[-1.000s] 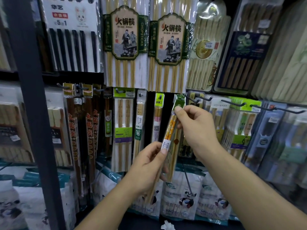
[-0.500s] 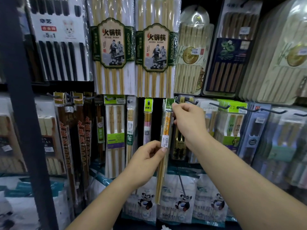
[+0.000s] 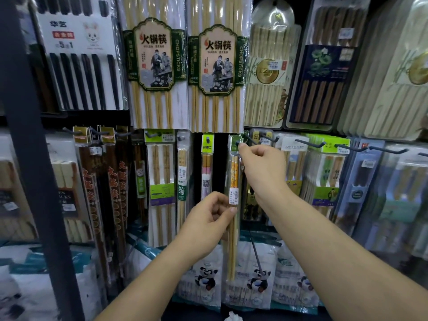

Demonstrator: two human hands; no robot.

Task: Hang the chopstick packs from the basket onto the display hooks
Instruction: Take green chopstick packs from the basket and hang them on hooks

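The pack (image 3: 234,174) hangs upright in front of the display, between a pink-banded pack (image 3: 206,174) on its left and a row of green-topped packs (image 3: 324,172) on its right. Its green header (image 3: 234,144) is at the tip of a dark hook (image 3: 237,143); the tip shows against the header, but I cannot tell whether the hook passes through it.

The right hand (image 3: 261,165) pinches the header's right edge just below the hook, with its other fingers curled in. The left hand (image 3: 208,218) is lower and pinches the pack between thumb and fingers just under its white label (image 3: 234,196).

The sticks run down past the left hand, in front of the panda bags (image 3: 206,276). 2 big packs (image 3: 154,66) marked CHOPSTICKS hang above. A dark post (image 3: 30,158) stands at the left.
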